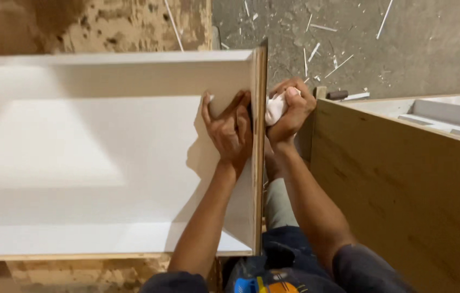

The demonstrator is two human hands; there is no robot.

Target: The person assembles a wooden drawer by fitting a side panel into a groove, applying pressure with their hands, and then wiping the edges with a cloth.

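Observation:
A white-laminated cabinet box (78, 163) with raw plywood edges lies open toward me. My left hand (230, 127) reaches inside it and presses flat against the inner face of its right side panel (258, 108), fingers spread near the back corner. My right hand (290, 108) is outside that same panel, closed on a crumpled white cloth (274, 108) held against the panel's outer face. The two hands sit opposite each other with the panel between them.
A second plywood cabinet (398, 184) stands close on the right, its white interior showing at the top. The concrete floor (403, 38) beyond is littered with white strips and chips. A chipboard sheet (121, 24) lies at the upper left. My legs are below.

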